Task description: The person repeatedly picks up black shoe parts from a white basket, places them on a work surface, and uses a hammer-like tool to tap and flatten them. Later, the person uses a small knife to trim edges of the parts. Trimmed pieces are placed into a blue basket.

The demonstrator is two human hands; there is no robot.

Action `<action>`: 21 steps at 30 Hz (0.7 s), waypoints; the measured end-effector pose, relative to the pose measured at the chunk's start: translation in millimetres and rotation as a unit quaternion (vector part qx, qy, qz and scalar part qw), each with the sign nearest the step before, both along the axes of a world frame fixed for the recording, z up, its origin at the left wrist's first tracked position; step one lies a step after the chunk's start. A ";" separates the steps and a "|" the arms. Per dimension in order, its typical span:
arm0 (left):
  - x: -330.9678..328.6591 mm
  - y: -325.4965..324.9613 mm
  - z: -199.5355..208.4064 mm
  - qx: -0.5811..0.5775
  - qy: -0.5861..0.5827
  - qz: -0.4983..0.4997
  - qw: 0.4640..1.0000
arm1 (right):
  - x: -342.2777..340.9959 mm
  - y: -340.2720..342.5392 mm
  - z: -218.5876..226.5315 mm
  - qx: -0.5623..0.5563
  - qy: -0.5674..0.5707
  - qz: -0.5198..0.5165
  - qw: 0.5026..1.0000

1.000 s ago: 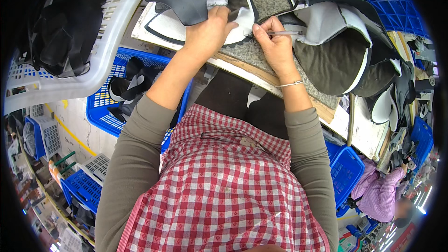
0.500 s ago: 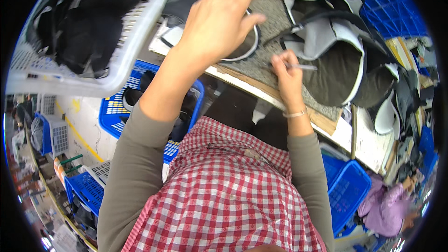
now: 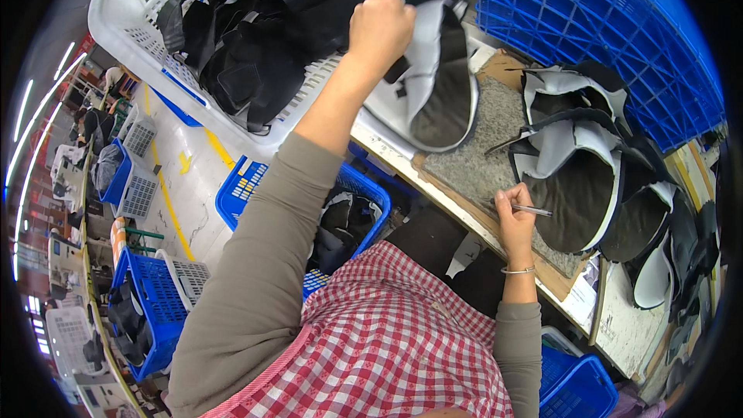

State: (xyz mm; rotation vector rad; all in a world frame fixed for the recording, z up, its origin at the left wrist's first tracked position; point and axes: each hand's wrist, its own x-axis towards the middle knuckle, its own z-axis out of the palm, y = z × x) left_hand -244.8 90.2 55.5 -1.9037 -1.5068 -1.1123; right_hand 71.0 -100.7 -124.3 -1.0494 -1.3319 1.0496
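My left hand (image 3: 379, 33) is closed in a fist at the left edge of a shoe upper (image 3: 447, 104), dark inside with pale grey lining and slightly blurred at its top. That piece stands raised at the far left end of a grey speckled pad (image 3: 468, 174). Between the thumb and fingers of my right hand (image 3: 516, 220) is a slim pen (image 3: 537, 210), its length pointing right. The hand rests by the pad's near edge. Just beyond it, several more uppers (image 3: 576, 193) with dark insides and whitish flaps lie in an overlapping row.
A white basket (image 3: 298, 112) full of black cut pieces stands at the far left. Large blue crates (image 3: 588, 39) rise behind the uppers. Below the table (image 3: 619, 333) are a blue basket (image 3: 364, 186) with dark pieces and a blue bin (image 3: 576, 387) at right.
My left hand, earlier spread and blurred above the upper on the pad, is now closed at its edge, and the upper is raised. My right hand keeps the pen. The whole view has shifted.
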 end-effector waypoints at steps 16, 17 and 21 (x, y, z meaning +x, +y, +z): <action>-188.0 119.5 -39.4 -0.157 0.240 0.217 0.933 | 0.1 3.7 0.1 -0.040 -0.006 -0.005 0.999; -198.5 112.1 -36.2 -0.264 0.240 0.195 0.914 | -0.4 3.9 0.7 -0.032 -0.008 -0.003 0.999; -209.7 77.7 -14.7 -0.273 -0.011 0.084 0.958 | -1.5 0.9 1.7 -0.012 -0.040 -0.015 0.999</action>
